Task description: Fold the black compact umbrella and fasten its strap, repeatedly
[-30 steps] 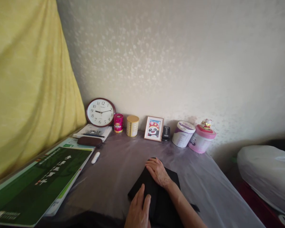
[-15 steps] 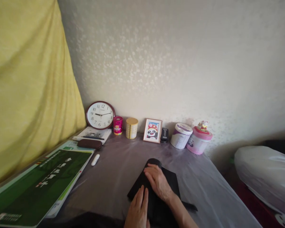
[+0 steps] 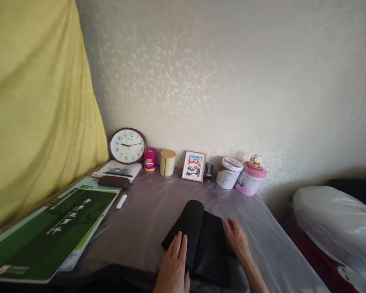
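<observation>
A black cloth (image 3: pixel 212 248), folded over in a thick rounded flap on its left half, lies on the grey-covered table before me. My left hand (image 3: pixel 173 262) rests on the flap's lower left side, fingers stretched out and lying flat. At the cloth's right edge is my right hand (image 3: pixel 238 240), its fingers bent around that edge in what looks like a pinch; the thumb's contact is partly hidden. The lower end of the cloth runs near the bottom of the view.
Green-covered books (image 3: pixel 64 232) lie at left, with a brown case (image 3: pixel 113 181) and a white stick-like item (image 3: pixel 121 201) close by. Along the wall stand a clock (image 3: pixel 128 145), tins (image 3: pixel 167 163), a framed panda picture (image 3: pixel 194 166) and lidded tubs (image 3: pixel 229 173). A plastic-wrapped bundle (image 3: pixel 332 215) sits at right.
My right hand has moved off the top of the flap to the cloth's right edge. The left hand stays on the flap. The view has shifted slightly.
</observation>
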{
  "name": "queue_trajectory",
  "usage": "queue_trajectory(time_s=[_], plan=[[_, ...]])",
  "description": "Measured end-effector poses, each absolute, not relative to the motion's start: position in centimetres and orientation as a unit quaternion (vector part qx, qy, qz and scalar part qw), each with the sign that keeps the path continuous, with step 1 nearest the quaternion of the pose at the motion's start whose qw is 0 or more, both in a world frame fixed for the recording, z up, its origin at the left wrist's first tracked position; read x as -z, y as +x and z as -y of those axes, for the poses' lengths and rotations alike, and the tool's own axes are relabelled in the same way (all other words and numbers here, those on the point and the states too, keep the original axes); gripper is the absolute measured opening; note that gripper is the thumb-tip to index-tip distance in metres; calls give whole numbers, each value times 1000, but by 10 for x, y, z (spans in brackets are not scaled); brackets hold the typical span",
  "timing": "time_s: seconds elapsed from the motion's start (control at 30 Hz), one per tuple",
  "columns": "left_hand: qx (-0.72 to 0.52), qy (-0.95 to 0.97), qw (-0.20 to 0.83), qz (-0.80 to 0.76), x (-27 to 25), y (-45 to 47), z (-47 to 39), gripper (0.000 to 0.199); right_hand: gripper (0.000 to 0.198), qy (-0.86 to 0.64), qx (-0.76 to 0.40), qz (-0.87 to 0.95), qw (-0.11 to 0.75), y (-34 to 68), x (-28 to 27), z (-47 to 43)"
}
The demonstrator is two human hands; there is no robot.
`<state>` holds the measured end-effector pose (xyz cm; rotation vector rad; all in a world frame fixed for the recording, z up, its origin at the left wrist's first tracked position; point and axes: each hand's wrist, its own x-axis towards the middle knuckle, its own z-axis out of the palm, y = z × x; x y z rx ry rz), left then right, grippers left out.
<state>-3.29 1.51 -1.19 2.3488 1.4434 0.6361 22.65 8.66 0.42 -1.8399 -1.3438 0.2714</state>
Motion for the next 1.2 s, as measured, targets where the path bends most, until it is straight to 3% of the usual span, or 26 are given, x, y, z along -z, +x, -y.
queue_trajectory(time_s=[0.17,0.3,0.6,0.93,1.2], plan=[[-248,810,121,-517,17,-31,-11,91,44,-730,-254,495,396,221,-9,-56],[-255,802,115,-528,17,-31,-8,94,47,-705,-294,501,406,210,-18,-52],[-238,804,124,-531,19,-33,-7,92,38,-567,-470,495,462,168,-65,-51],[-182,799,120,-560,4,-26,-6,87,44,-522,-512,515,448,106,-59,-100],[-214,799,113,-551,11,-33,-9,71,46,-636,-394,569,341,97,-46,-115]])
